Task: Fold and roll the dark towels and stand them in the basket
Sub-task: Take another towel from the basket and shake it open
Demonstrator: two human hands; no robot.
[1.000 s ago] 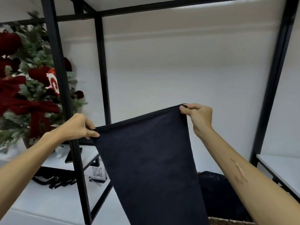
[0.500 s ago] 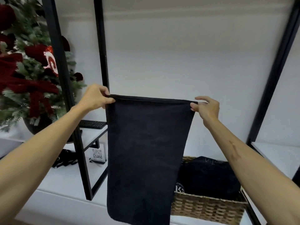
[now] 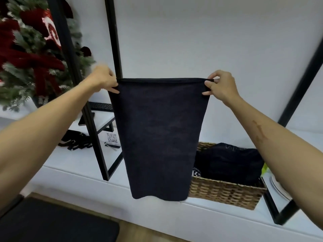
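Note:
A dark navy towel (image 3: 160, 137) hangs flat in the air in front of me, its top edge level. My left hand (image 3: 103, 79) pinches the top left corner and my right hand (image 3: 221, 85) pinches the top right corner. Its lower edge hangs just above the white ledge (image 3: 70, 165). Behind and to the right stands a woven wicker basket (image 3: 223, 193) holding a heap of dark towels (image 3: 229, 161); the hanging towel hides the basket's left end.
Black metal frame posts (image 3: 113, 37) rise on the left and right (image 3: 300, 88). A decorated Christmas tree (image 3: 29, 55) stands at far left. A QR-code card (image 3: 111, 137), black straps (image 3: 75, 140) and a keyboard (image 3: 101, 106) lie on the left shelves. White plates (image 3: 277, 187) sit at right; a black mat (image 3: 52, 222) is below.
Both hands levelled the towel's top edge, the left hand rising. The view tilted down, so the basket and the towel's lower edge came into sight.

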